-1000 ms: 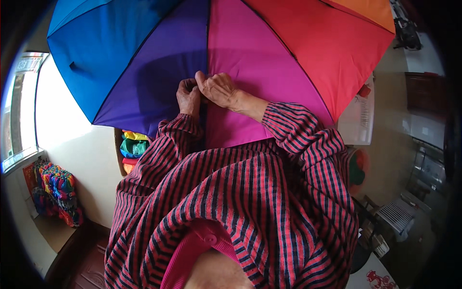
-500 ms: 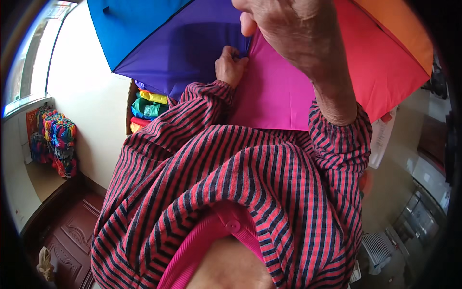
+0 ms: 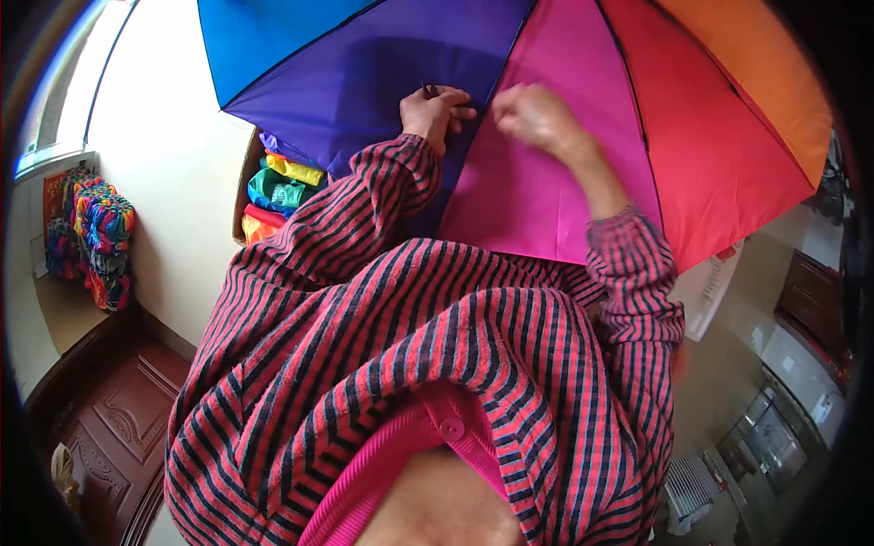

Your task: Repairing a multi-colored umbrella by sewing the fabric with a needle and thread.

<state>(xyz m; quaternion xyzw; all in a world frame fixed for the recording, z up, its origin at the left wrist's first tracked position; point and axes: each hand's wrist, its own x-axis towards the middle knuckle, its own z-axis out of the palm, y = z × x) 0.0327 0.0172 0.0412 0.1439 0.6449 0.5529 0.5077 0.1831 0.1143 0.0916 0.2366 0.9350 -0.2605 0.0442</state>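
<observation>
An opened umbrella (image 3: 564, 200) with blue, purple, pink, red and orange panels spreads in front of me, dark ribs or seams running between the colours. Over the purple panel, just left of the purple-pink seam, my left hand (image 3: 432, 116) has its fingers bent and drawn together. A small dark piece pokes up by its knuckles; what it belongs to is hidden. My right hand (image 3: 539, 118) hovers above the pink panel close to that seam. Its fingers are curled in a pinch, slightly blurred, and anything thin between them is too small to see.
Left of the umbrella, a cardboard box (image 3: 244, 187) holds folded colourful fabric (image 3: 278, 191). Bundles of multicoloured cords (image 3: 105, 237) hang farther left by a white wall. A dark red carved wooden panel (image 3: 118, 409) lies lower left. Glass and metal items (image 3: 769, 432) stand at right.
My right hand has come down from high near the view's top to the seam area. The left hand has shifted slightly left of the seam. More of the pink and red panels shows.
</observation>
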